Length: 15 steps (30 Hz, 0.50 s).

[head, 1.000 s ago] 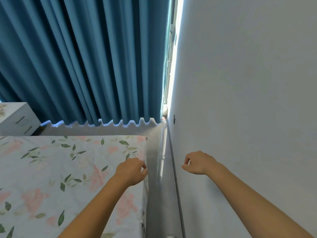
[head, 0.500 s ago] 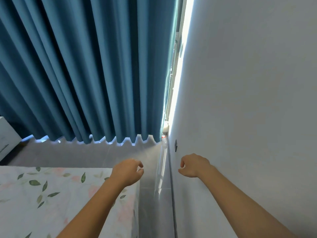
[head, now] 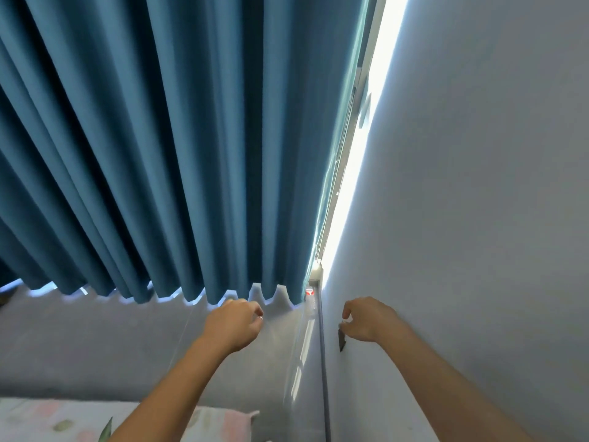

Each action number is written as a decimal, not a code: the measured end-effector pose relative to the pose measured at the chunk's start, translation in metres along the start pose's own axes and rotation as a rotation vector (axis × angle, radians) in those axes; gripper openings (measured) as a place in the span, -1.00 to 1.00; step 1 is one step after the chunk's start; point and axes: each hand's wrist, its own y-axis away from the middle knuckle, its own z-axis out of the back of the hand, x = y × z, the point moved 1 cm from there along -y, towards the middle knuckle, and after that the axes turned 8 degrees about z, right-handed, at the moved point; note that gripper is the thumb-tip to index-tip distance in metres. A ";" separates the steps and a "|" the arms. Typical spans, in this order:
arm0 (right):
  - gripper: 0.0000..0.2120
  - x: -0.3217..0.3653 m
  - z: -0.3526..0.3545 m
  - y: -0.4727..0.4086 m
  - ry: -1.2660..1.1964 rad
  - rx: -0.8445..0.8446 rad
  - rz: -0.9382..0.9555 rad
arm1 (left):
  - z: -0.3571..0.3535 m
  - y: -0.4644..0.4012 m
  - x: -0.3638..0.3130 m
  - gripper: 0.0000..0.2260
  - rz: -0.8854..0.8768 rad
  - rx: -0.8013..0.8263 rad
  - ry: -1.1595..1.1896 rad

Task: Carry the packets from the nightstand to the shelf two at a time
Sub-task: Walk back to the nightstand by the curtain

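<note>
- My left hand (head: 234, 323) hangs at 6 o'clock, fingers loosely curled, holding nothing.
- My right hand (head: 366, 319), at 5 o'clock, likewise curled and empty, beside the wall (head: 478, 186).
- Blue curtain (head: 159, 138) fills 11 o'clock.
- No packets, nightstand or shelf in view.

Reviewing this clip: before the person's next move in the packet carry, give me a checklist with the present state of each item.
1. Left hand free of packets: ok, fingers loosely curled, holding nothing.
2. Right hand free of packets: ok, nothing visible in it, loosely curled near the wall.
3. Nightstand in view: not ok, it is out of frame.
4. Packets located: not ok, none visible.
5. Shelf located: not ok, not in frame.
6. Path ahead: cannot tell; only the blue curtain, grey floor and a corner of the floral bedsheet show.
</note>
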 end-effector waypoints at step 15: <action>-0.72 0.110 0.178 -0.314 0.036 -0.014 0.274 | 0.104 -0.266 0.109 -0.76 0.262 -0.024 0.103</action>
